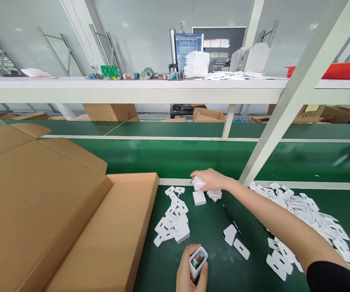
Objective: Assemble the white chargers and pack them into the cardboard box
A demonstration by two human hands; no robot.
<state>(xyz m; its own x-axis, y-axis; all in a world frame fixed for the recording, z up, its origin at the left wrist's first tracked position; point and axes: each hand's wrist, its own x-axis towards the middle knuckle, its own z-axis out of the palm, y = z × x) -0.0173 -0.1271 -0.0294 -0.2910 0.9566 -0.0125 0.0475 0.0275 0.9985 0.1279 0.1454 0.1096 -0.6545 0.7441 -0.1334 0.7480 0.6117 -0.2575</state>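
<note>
My left hand (pixel 190 269) is closed around a white plastic housing (pixel 198 259), whose open end faces up and shows small parts inside. Farther out, my right hand (pixel 209 179) grips a white adapter piece (pixel 198 183) with metal prongs pointing left. Just below that piece lies a white square block (pixel 199 198), and beside it a small stack of white parts (pixel 214 194). To the left is a loose pile of white plates (pixel 171 219) with slots. A black pen (pixel 232 220) lies near a few more white plates (pixel 241 249).
An open cardboard box (pixel 101 239) takes up the left side. A large heap of white plates (pixel 311 219) spreads under and beyond my right forearm. A slanted white post (pixel 290 101) rises at the right, and a shelf (pixel 162 95) crosses above the green belt (pixel 168 156).
</note>
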